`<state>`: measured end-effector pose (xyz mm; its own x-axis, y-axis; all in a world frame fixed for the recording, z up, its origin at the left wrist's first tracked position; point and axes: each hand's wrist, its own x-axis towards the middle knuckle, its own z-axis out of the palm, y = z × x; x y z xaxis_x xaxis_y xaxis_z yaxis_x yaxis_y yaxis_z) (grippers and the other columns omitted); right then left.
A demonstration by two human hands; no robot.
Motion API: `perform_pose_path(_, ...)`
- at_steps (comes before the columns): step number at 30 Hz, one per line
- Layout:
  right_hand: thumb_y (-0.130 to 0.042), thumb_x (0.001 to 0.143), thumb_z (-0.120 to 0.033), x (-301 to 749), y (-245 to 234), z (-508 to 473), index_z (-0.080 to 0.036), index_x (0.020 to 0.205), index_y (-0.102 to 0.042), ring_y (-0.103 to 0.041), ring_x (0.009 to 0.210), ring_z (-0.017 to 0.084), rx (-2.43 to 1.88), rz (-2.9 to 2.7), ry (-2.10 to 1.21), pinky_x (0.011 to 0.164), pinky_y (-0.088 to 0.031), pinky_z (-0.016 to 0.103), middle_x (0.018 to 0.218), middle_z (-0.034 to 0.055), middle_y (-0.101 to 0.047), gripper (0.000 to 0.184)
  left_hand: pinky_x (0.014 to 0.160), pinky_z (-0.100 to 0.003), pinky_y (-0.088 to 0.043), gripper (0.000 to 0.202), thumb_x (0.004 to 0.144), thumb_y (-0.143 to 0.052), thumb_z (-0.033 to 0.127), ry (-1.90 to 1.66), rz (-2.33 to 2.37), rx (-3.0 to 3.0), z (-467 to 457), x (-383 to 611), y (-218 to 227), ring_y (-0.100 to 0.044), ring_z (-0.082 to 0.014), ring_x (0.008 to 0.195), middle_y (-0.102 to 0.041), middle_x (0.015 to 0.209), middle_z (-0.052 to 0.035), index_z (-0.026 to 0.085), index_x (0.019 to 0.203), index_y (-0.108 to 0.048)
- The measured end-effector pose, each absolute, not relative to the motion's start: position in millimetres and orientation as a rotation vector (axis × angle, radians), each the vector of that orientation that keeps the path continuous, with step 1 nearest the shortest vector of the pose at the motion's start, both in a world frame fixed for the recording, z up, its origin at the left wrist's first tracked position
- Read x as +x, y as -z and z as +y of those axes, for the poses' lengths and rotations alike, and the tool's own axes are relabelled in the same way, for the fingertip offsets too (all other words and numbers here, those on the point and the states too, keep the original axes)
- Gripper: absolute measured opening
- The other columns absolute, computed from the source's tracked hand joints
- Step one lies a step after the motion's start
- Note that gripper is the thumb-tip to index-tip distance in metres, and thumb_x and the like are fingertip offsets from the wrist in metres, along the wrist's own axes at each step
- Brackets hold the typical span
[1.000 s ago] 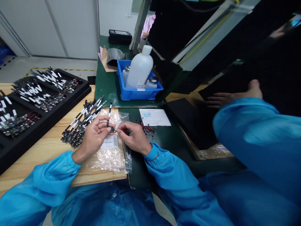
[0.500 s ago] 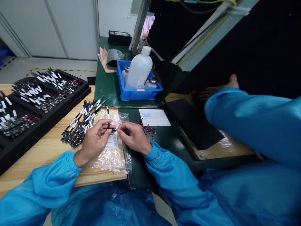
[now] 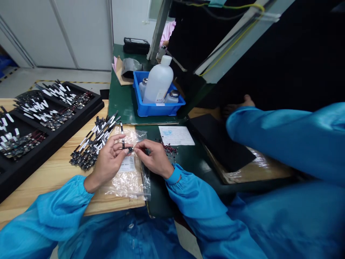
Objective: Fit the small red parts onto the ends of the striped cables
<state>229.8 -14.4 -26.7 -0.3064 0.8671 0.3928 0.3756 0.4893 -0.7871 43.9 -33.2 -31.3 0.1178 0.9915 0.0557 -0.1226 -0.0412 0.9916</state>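
Observation:
A small circuit board is pinched between the thumb and fingers of my left hand. Its narrow black-and-white strip cable sticks up past the fingertips. At the board's right edge, my right hand has thumb and forefinger pressed together; whatever lies between them is too small to make out. Beneath both hands is a clear plastic bag with a white label. Left of my left hand lies a pile of similar boards with strip cables. Small parts with dark red wires are scattered beyond my right hand.
A black foam tray with boards in its compartments is at the left. Behind my hands stands a blue bin with bottles. A paper sheet lies on the green table. At the right, a co-worker's blue sleeve reaches over a black sheet.
My hands stay at the same spot, with the board still between them. The co-worker's arm at the right has shifted slightly to the left.

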Motion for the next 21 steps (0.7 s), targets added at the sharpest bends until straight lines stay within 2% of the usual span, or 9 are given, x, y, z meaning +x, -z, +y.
perform_pose_path(4, -0.065, 0.09, -0.02, 231, 28, -13, -0.018, 0.089, -0.068, -0.065, 0.077, 0.016, -0.999, -1.871, -0.687, 0.072, -0.051, 0.029, 0.086, 0.0043, -0.071, 0.004, 0.087, -0.036, -0.062, 0.052, 0.085, -0.074, 0.028, -1.231, 0.989, 1.148, -34, 46, 28, -0.074, -0.0229, 0.099, -0.075, 0.104, -0.0105, 0.018, 0.129, -0.049)
perform_pose_path(7, -0.069, 0.087, -0.021, 232, 27, -13, -0.02, 0.105, -0.068, -0.065, 0.099, 0.022, -0.956, -1.86, -0.563, 0.088, -0.053, 0.037, 0.103, 0.0081, -0.071, 0.018, 0.085, -0.036, -0.062, 0.054, 0.083, -0.076, 0.029, -1.25, 0.993, 1.101, -33, 47, 26, -0.073, -0.0234, 0.1, -0.075, 0.103, -0.0106, 0.018, 0.128, -0.049)
perform_pose_path(9, -0.071, 0.085, -0.021, 232, 23, -15, -0.021, 0.11, -0.066, -0.063, 0.107, 0.024, -0.962, -1.828, -0.428, 0.094, -0.052, 0.042, 0.11, 0.01, -0.069, 0.025, 0.084, -0.036, -0.062, 0.054, 0.082, -0.077, 0.029, -1.263, 1.005, 1.083, -32, 47, 26, -0.073, -0.0235, 0.1, -0.075, 0.102, -0.0105, 0.017, 0.127, -0.049)
perform_pose_path(12, -0.069, 0.086, -0.018, 229, 18, -22, -0.022, 0.104, -0.066, -0.064, 0.092, 0.022, -0.955, -1.783, -0.281, 0.082, -0.055, 0.039, 0.096, 0.0077, -0.069, 0.019, 0.083, -0.036, -0.062, 0.054, 0.082, -0.076, 0.03, -1.286, 1.024, 1.103, -32, 47, 27, -0.073, -0.0235, 0.1, -0.075, 0.102, -0.0109, 0.017, 0.127, -0.049)
perform_pose_path(14, -0.065, 0.087, -0.015, 226, 18, -26, -0.022, 0.099, -0.065, -0.062, 0.075, 0.018, -0.92, -1.815, -0.277, 0.07, -0.054, 0.033, 0.083, 0.0039, -0.068, 0.014, 0.083, -0.035, -0.062, 0.052, 0.084, -0.074, 0.031, -1.316, 1.034, 1.152, -34, 48, 27, -0.073, -0.0235, 0.1, -0.076, 0.103, -0.0111, 0.018, 0.128, -0.049)
perform_pose_path(16, -0.062, 0.088, -0.013, 223, 21, -28, -0.022, 0.097, -0.064, -0.06, 0.066, 0.015, -0.905, -1.856, -0.31, 0.064, -0.053, 0.03, 0.078, 0.002, -0.068, 0.012, 0.084, -0.033, -0.062, 0.049, 0.086, -0.073, 0.03, -1.355, 1.038, 1.207, -36, 50, 27, -0.073, -0.0229, 0.101, -0.076, 0.102, -0.0107, 0.018, 0.127, -0.05)
perform_pose_path(21, -0.064, 0.089, -0.015, 220, 30, -27, -0.022, 0.099, -0.065, -0.068, 0.071, 0.013, -0.939, -1.784, -0.372, 0.067, -0.058, 0.025, 0.086, 0.0018, -0.072, 0.012, 0.08, -0.027, -0.061, 0.05, 0.086, -0.073, 0.028, -1.357, 1.048, 1.266, -41, 52, 30, -0.075, -0.0215, 0.098, -0.078, 0.101, -0.0103, 0.019, 0.13, -0.051)
